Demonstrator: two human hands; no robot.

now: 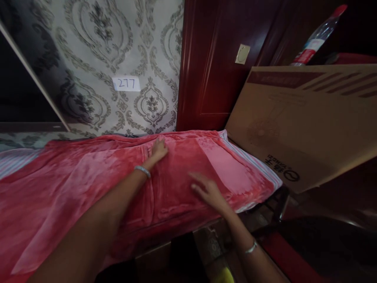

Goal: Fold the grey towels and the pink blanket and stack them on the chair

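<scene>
A red plush blanket (97,173) covers a long, low surface, with paler pink patches in its pile. Its middle part, between my hands, lies as a folded panel with a seam-like crease on its left side. My left hand (160,149) is at the far end of that crease, its fingers bent down and closed on the cloth. Over the panel's right half, my right hand (208,192) is held with fingers apart and holds nothing; it is slightly blurred, and whether it touches the pile I cannot tell.
A striped sheet (253,157) shows under the blanket's right edge. To the right leans a large cardboard box (303,114), with a red-capped plastic bottle (316,39) behind it. Patterned wallpaper bears a paper label (126,83) reading 277. A dark screen (23,86) stands left.
</scene>
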